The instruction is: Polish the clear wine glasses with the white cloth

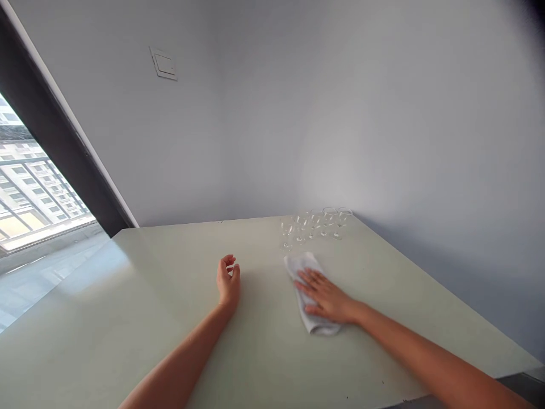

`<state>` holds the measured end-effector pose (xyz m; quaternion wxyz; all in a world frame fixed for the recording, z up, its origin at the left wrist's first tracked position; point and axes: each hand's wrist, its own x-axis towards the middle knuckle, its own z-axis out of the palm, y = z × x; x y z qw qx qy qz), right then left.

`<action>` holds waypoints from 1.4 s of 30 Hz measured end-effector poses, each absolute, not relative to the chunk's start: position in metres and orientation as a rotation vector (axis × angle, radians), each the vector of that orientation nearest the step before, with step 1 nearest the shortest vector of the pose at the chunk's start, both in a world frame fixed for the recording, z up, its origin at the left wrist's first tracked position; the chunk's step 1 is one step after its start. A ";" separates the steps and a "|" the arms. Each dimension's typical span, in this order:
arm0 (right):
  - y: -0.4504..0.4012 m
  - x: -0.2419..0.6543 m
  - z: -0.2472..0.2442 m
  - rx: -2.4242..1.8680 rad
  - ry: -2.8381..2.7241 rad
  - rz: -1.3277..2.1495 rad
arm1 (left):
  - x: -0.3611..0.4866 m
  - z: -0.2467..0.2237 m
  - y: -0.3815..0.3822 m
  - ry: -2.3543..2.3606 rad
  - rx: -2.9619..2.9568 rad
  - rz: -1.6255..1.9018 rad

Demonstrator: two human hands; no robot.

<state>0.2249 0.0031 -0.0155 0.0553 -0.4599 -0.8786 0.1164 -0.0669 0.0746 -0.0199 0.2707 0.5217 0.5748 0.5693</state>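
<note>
My right hand (323, 295) lies flat with fingers spread on top of a white cloth (309, 264), pressing it against the pale table. The cloth is folded and slightly blurred. To its left, my left hand (229, 278) rests by its edge on the tabletop, fingers loosely curled and apart from the thumb, with nothing in it. Several clear stemmed glasses (338, 224) stand upright in a cluster just beyond the cloth, near the far right corner. Neither hand touches them.
The pale green tabletop (162, 318) meets grey walls (264, 113) at the back and right. A light switch (164, 63) is on the wall. At the left, a dark-framed opening (63, 125) shows a railing (38, 182) and buildings outside.
</note>
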 end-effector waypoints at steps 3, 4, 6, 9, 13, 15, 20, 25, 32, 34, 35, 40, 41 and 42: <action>0.034 0.295 -0.027 -1.844 -2.449 0.199 | -0.068 -0.018 0.073 1.558 1.389 1.515; 0.040 0.318 -0.030 -1.975 -2.373 0.151 | -0.068 -0.018 0.073 1.557 1.387 1.516; 0.045 0.364 -0.033 -2.186 -2.196 0.050 | -0.068 -0.018 0.072 1.557 1.384 1.522; 0.031 0.420 -0.037 -2.428 -1.911 0.017 | -0.069 -0.018 0.072 1.558 1.381 1.529; -0.020 0.454 -0.045 -2.526 -1.692 -0.046 | -0.069 -0.018 0.072 1.545 1.392 1.516; -0.051 0.453 -0.051 -2.559 -1.646 -0.103 | -0.069 -0.019 0.072 1.542 1.398 1.496; -0.109 0.412 -0.059 -2.604 -1.759 -0.232 | -0.068 -0.020 0.075 1.530 1.432 1.476; -0.110 0.331 -0.052 -2.491 -1.954 -0.200 | -0.066 -0.020 0.075 1.525 1.433 1.460; -0.079 0.206 -0.016 -1.500 -2.643 0.270 | -0.068 -0.022 0.076 1.530 1.417 1.488; -0.072 0.183 -0.002 -1.360 -2.714 0.380 | -0.069 -0.022 0.076 1.534 1.404 1.496; -0.068 0.174 0.005 -1.315 -2.735 0.411 | -0.069 -0.022 0.076 1.535 1.401 1.498; -0.034 0.140 0.029 -1.206 -2.717 0.310 | -0.067 -0.021 0.077 1.555 1.408 1.489; -0.026 0.135 0.029 -1.207 -2.702 0.265 | -0.066 -0.021 0.077 1.562 1.413 1.488; -0.019 0.129 0.027 -1.204 -2.701 0.233 | -0.066 -0.022 0.077 1.565 1.423 1.484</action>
